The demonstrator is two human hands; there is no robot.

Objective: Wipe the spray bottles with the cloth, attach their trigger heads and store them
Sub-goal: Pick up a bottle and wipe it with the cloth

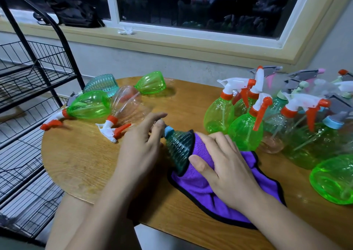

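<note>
Nearest, the purple cloth [219,198] spreads over the tabletop [80,163]. The right hand [225,165] cups it round the body of the teal bottle [179,148], thumb on the near side and fingers curved over the top. The bottle lies on its side between both hands, its long axis running from the covered base on the right to the blue collar [169,130] at the far left. There the left hand [141,144] pinches it, so any wiping turn likely goes about that axis.

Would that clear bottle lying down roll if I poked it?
Maybe slightly: the clear bottle lies on its round side, but its trigger head on the table would likely stop it. It looks empty, so probably light.
</note>
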